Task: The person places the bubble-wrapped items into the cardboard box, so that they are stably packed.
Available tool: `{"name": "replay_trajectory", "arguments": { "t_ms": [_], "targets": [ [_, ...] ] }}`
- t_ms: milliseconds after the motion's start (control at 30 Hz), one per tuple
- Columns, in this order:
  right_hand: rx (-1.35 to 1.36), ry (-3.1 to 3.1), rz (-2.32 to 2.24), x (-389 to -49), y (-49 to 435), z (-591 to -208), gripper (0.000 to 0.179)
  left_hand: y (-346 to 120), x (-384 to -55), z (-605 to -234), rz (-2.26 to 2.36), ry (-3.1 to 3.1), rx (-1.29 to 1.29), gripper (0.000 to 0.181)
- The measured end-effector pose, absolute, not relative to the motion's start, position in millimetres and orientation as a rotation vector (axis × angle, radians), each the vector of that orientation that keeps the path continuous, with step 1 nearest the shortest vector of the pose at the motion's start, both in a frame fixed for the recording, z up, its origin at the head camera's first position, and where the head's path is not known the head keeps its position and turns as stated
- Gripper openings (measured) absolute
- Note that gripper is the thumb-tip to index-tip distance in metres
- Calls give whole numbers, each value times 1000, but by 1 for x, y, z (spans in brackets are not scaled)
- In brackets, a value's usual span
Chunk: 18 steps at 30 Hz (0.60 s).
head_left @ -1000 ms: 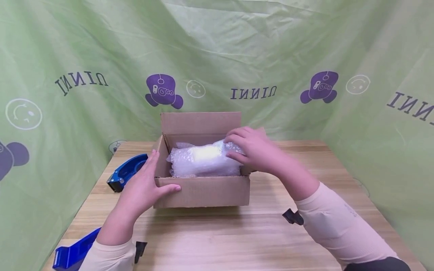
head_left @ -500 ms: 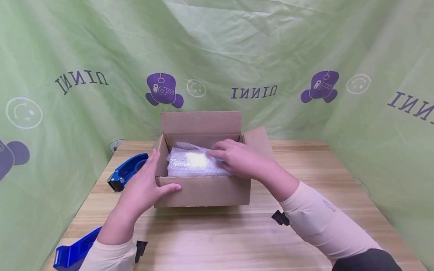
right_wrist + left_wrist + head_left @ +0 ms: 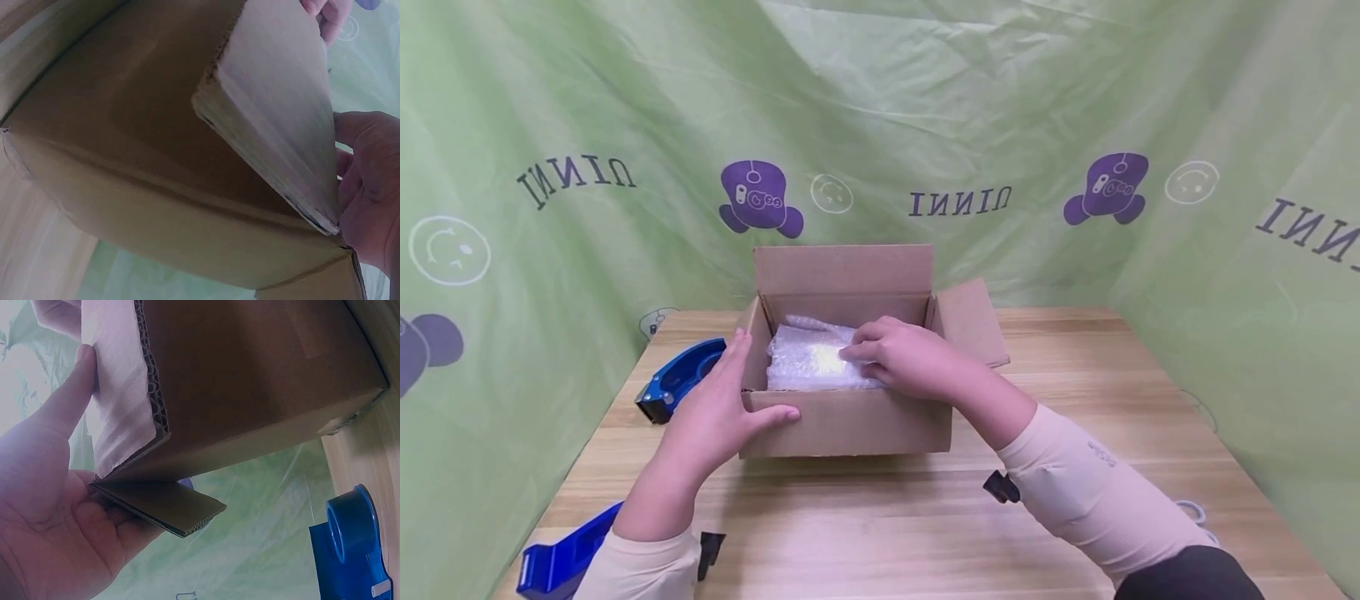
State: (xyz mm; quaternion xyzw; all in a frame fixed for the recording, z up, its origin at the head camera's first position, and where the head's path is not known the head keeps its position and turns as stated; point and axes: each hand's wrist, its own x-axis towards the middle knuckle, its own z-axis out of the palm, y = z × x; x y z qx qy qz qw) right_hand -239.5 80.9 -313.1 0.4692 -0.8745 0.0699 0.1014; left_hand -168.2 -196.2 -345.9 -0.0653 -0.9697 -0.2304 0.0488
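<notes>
A cardboard box (image 3: pixel 850 427) stands with its top flaps apart in the head view. Inside lies a package in clear bubble wrap (image 3: pixel 797 354); its contents cannot be made out. My left hand (image 3: pixel 711 414) holds the box's near left corner, thumb along the front and fingers along the left side; the left wrist view shows that thumb on the front flap (image 3: pixel 122 394). Over the box's right half, my right hand (image 3: pixel 910 358) reaches in and rests its fingertips on the wrap, hiding the package's right end. Flaps partly cover its fingers in the right wrist view.
A blue tape dispenser (image 3: pixel 677 379) sits left of the box, beside my left hand. Another blue dispenser-like tool (image 3: pixel 568 554) lies at the near left, partly behind the left sleeve. Green curtain (image 3: pixel 880 108) surrounds the wooden table (image 3: pixel 865 525). A pale loop (image 3: pixel 1191 510) shows by the right sleeve.
My right hand has slid left and lower over the bubble wrap, from the package's right end toward its middle. The right flap has come into fuller view. My left hand has stayed put.
</notes>
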Motion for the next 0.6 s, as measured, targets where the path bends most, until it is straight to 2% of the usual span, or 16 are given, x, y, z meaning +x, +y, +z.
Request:
{"name": "replay_trajectory", "arguments": {
  "t_ms": [300, 600],
  "targets": [
    [1322, -2613, 237, -234, 84, -311, 38, -201, -170, -348, -715, -2953, -237, 126],
    [1088, -2541, 433, -219, 140, -296, 62, -202, -171, -348, -680, -2888, -290, 116]
  ]
}}
